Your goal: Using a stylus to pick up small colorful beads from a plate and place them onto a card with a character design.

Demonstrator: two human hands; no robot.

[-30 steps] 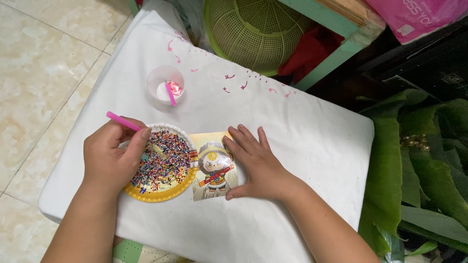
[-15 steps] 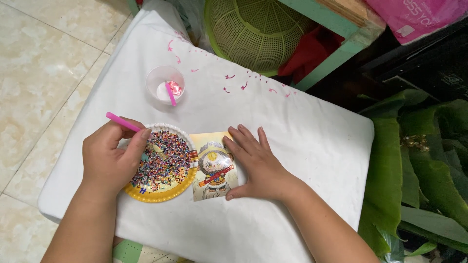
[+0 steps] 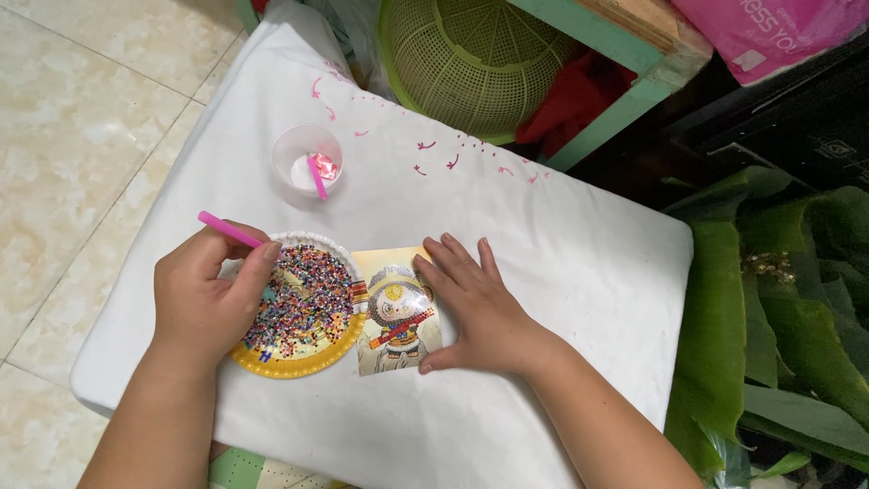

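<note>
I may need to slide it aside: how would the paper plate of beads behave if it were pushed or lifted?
The paper plate looks thin and light, so it would probably slide easily on the white cloth. Lifted by one edge it may flex. Its loose multicoloured beads lie heaped near the shallow rim, so tilting would likely spill them.

This looks like a home, probably a living area: a cream tiled floor (image 3: 81, 100), a low table under a white cloth (image 3: 543, 244), a green plastic basket (image 3: 475, 63) and large houseplant leaves (image 3: 778, 308) crowding the side.
</note>
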